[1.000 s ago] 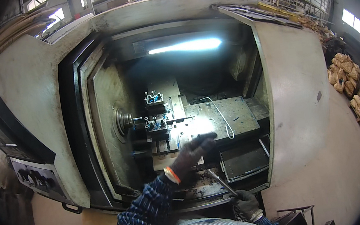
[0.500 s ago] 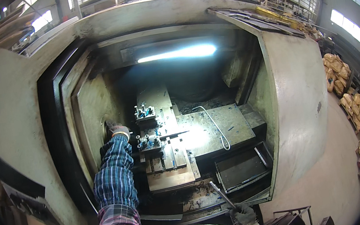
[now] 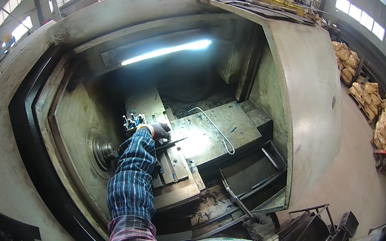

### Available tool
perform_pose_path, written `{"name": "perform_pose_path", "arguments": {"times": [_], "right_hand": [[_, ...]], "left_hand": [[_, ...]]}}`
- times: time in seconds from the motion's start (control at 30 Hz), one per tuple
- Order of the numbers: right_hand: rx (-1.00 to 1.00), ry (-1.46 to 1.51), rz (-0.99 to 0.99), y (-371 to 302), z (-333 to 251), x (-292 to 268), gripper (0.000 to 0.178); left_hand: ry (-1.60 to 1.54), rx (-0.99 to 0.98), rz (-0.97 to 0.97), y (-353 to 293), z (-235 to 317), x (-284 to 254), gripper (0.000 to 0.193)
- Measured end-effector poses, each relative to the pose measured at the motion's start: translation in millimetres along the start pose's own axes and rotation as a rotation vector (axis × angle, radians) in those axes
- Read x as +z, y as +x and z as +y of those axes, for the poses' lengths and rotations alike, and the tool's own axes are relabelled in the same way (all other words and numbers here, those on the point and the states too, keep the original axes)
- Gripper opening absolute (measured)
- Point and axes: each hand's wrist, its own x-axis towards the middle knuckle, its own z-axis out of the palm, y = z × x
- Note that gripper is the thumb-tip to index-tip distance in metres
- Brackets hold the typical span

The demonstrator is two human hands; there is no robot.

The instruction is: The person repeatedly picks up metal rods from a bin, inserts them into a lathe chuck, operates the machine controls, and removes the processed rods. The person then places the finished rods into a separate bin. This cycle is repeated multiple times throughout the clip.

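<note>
The bar (image 3: 239, 202) is on the near right side, with our right hand (image 3: 262, 228) curled round its near end, while our left hand (image 3: 160, 130) is in the middle by the thin rod (image 3: 172, 143), and we cannot tell if it holds anything. We seem to be partway through some hands-on work, but our sleeve hides so much that we cannot tell what is done or left. Around us are the chuck (image 3: 103, 153) on the left, the far block (image 3: 133, 122), the hook (image 3: 214, 128) on the plate (image 3: 241, 119) and the tray (image 3: 248, 168) at the right.
</note>
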Motion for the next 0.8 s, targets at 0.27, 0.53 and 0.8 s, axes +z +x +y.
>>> {"name": "perform_pose_path", "arguments": {"times": [0.27,0.53,0.8], "right_hand": [[-0.068,-0.233,-0.053,9.2,-38.8,20.6,0.025],[-0.262,-0.235,-0.144,92.5,-69.5,79.9,0.022],[-0.555,-0.562,-0.240,191.1,-177.6,213.9,0.037]], "left_hand": [[-0.034,-0.042,0.813,-63.1,87.4,-7.5,0.058],[-0.132,0.139,1.610,-262.5,194.0,50.2,0.044],[0.581,-0.506,1.854,-465.2,207.3,134.5,0.045]]}}
